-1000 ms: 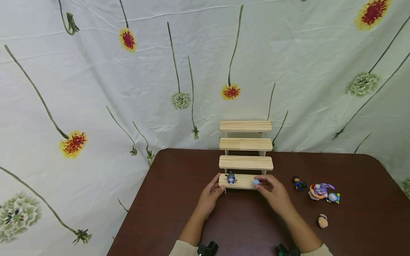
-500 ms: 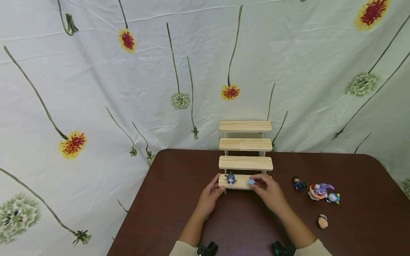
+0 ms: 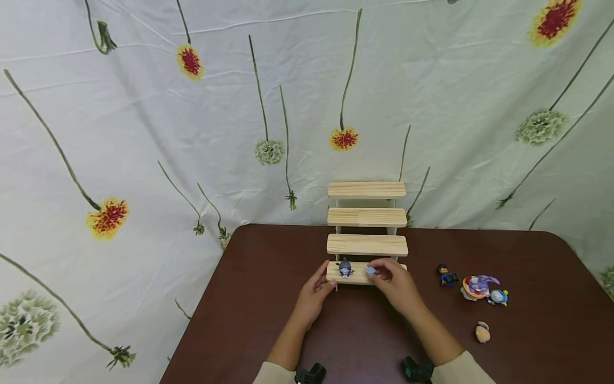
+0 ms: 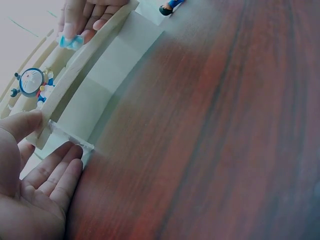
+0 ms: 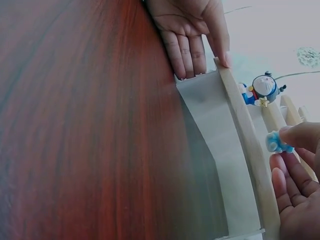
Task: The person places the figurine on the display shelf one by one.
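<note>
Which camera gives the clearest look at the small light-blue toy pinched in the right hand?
The right wrist view: the light-blue toy is close, pinched by the right hand over the bottom step. The left wrist view shows it at the frame's top edge; the head view shows a tiny speck.

Pale pine stepped shelf (image 3: pixel 366 245) on a dark red-brown table (image 3: pixel 268 320) — backdrop cloth (image 3: pixel 192 117) white with yellow-red flowers.

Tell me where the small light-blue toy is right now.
In the head view, the light-blue toy is pinched by the right hand over the stand's bottom step, right of the blue figure.
</note>
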Tool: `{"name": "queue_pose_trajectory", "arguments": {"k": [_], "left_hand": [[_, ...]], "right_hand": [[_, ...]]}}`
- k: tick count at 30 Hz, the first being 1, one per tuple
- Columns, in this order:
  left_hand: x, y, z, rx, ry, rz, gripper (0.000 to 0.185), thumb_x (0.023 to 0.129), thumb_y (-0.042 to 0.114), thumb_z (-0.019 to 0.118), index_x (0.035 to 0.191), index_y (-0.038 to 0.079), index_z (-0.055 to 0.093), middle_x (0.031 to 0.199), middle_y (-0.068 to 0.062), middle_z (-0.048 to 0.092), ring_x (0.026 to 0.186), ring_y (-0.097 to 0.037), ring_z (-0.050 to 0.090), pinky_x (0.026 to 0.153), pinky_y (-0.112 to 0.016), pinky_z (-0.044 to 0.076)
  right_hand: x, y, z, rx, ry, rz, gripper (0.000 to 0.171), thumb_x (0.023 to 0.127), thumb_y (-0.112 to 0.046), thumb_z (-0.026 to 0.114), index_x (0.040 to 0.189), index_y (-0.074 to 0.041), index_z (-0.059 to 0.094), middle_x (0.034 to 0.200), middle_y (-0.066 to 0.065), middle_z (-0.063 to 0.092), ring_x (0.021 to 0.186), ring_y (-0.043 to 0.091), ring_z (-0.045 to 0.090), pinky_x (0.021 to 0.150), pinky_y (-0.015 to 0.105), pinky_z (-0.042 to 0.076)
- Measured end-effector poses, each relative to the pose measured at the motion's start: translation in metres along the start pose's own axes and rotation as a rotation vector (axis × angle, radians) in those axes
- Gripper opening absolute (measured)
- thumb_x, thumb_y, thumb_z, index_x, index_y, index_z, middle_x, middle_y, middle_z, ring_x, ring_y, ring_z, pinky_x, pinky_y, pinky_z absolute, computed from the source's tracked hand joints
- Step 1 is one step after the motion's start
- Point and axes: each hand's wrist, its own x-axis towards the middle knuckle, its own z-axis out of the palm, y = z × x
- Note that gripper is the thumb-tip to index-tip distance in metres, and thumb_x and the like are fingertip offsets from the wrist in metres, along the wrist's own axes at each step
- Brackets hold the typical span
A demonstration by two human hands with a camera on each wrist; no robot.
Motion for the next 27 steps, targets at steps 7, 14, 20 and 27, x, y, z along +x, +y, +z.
{"name": "queue_pose_trajectory", "arguments": {"k": [7, 14, 20, 27], "left_hand": [[0.0001, -0.0012, -0.0005, 0.002, -0.005, 0.003, 0.066, 0.101, 0.027, 0.063, 0.159, 0.017, 0.034, 0.127, -0.017, 0.067, 0.109, -0.014, 0.064, 0.101, -0.029, 0.050], [0.0001, -0.0010, -0.0005, -0.002, -0.011, 0.006, 0.066, 0.102, 0.028, 0.062, 0.160, 0.017, 0.032, 0.133, -0.017, 0.065, 0.115, -0.017, 0.063, 0.106, -0.035, 0.049], [0.0008, -0.0018, -0.0009, 0.005, -0.006, 0.004, 0.065, 0.102, 0.028, 0.062, 0.160, 0.020, 0.033, 0.133, -0.017, 0.065, 0.116, -0.018, 0.063, 0.106, -0.035, 0.048], [0.0018, -0.0047, -0.0005, 0.016, 0.004, -0.003, 0.066, 0.101, 0.027, 0.063, 0.159, 0.018, 0.034, 0.132, -0.016, 0.066, 0.115, -0.017, 0.064, 0.107, -0.037, 0.048]], "right_hand": [[0.0011, 0.0043, 0.0049, -0.039, 0.046, -0.029, 0.020, 0.087, -0.007, 0.078, 0.107, -0.009, 0.072, 0.095, 0.006, 0.069, 0.084, 0.006, 0.062, 0.072, 0.020, 0.053], [0.0020, 0.0042, 0.0057, -0.065, 0.044, -0.028, 0.019, 0.088, -0.008, 0.078, 0.106, -0.010, 0.072, 0.094, 0.003, 0.069, 0.084, 0.006, 0.062, 0.073, 0.020, 0.053], [0.0017, 0.0036, 0.0064, -0.083, 0.043, -0.027, 0.019, 0.088, -0.009, 0.078, 0.106, -0.010, 0.072, 0.093, 0.002, 0.068, 0.083, 0.007, 0.061, 0.073, 0.020, 0.052], [0.0001, 0.0039, 0.0062, -0.112, 0.041, -0.026, 0.020, 0.088, -0.011, 0.078, 0.107, -0.012, 0.072, 0.094, 0.001, 0.067, 0.085, 0.009, 0.063, 0.075, 0.021, 0.053]]}}
